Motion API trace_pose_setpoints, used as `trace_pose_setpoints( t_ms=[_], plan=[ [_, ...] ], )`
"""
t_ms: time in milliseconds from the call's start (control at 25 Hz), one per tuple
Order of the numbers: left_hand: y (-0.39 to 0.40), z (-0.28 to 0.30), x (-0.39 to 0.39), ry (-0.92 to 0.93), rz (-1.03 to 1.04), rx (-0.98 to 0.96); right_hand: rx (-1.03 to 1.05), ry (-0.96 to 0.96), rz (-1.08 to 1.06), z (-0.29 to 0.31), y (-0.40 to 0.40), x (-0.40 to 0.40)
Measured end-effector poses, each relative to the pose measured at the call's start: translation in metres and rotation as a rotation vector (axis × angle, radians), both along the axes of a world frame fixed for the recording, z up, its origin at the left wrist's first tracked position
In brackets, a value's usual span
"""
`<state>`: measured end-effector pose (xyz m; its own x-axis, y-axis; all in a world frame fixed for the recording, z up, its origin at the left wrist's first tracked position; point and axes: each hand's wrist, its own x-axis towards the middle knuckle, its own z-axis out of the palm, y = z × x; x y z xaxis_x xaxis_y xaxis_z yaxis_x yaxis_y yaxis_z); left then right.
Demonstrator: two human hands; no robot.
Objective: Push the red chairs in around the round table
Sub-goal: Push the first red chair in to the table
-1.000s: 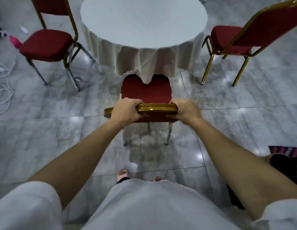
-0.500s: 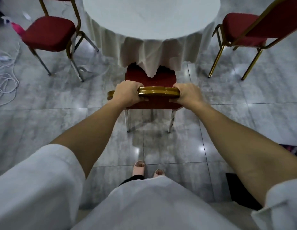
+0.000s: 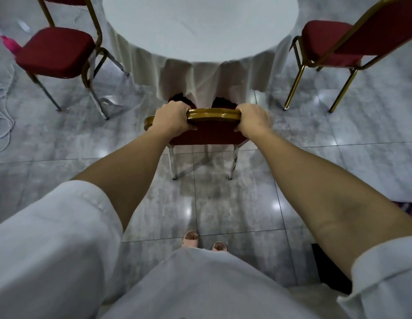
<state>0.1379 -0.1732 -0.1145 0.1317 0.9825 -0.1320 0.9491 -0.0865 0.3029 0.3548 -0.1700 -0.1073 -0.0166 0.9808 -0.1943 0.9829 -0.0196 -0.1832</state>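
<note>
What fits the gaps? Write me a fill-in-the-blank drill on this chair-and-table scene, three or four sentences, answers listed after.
1. Both the left hand and right hand grip the gold top rail of the ____ chair.
2. The round table is covered by a ____ cloth.
3. The seat of the gripped chair sits mostly ____ the hanging tablecloth.
4. Besides the gripped one, ____ red chairs stand apart from the table.

Answers: middle; white; under; two
</note>
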Motion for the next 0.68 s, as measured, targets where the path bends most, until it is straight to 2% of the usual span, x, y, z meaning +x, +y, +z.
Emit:
trace_pose_setpoints(
  t_ms=[280, 680],
  plan=[
    [0.039, -0.004, -0.003, 0.025, 0.015, -0.009, -0.021, 0.037, -0.008, 0.002, 0.036, -0.004],
    [0.079, -0.002, -0.005, 0.052, 0.008, 0.009, 0.005, -0.005, -0.001, 0.004, 0.077, -0.008]
  ],
)
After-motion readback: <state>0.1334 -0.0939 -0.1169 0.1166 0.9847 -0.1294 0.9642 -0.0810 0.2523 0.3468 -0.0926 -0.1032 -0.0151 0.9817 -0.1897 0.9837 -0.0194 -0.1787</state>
